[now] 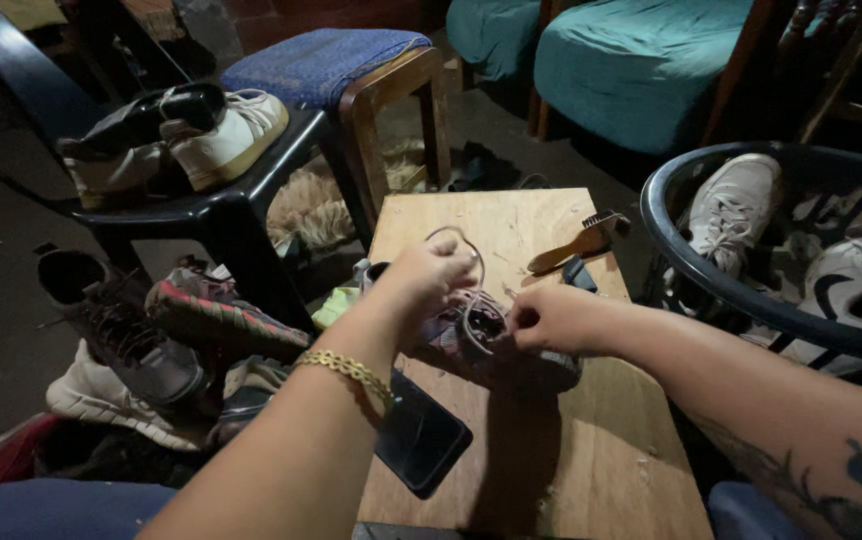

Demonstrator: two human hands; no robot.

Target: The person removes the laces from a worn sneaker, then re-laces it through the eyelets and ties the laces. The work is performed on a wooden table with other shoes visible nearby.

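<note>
Our left hand (421, 280) and right hand (551, 318) each pinch the thin grey shoelace (478, 262) of a dark worn sneaker (496, 350) on the wooden surface (591, 440).

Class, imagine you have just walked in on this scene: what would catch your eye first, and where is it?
At centre, the left hand and right hand work a lace on a dark shoe atop a small wooden table. On the right, a dark basket holds white sneakers. More shoes are piled on the floor at left.
</note>
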